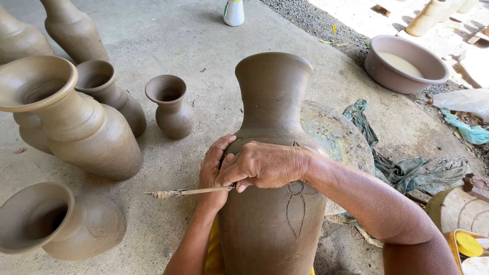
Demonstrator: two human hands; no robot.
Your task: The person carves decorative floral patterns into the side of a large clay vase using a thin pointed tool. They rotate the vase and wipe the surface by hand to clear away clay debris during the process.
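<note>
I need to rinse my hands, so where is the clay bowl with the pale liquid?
In the head view the bowl sits upper right on the concrete floor, beyond the tall vase and the crumpled green cloth.

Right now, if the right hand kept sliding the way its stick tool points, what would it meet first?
The right hand would first press into the left hand beside it on the tall clay vase; beyond lies bare floor, depth uncertain.

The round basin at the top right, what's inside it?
The basin holds a pale, cream-coloured liquid or slip with a smooth flat surface. Anything under that surface, and the basin's bottom, is covered and cannot be seen.
</note>
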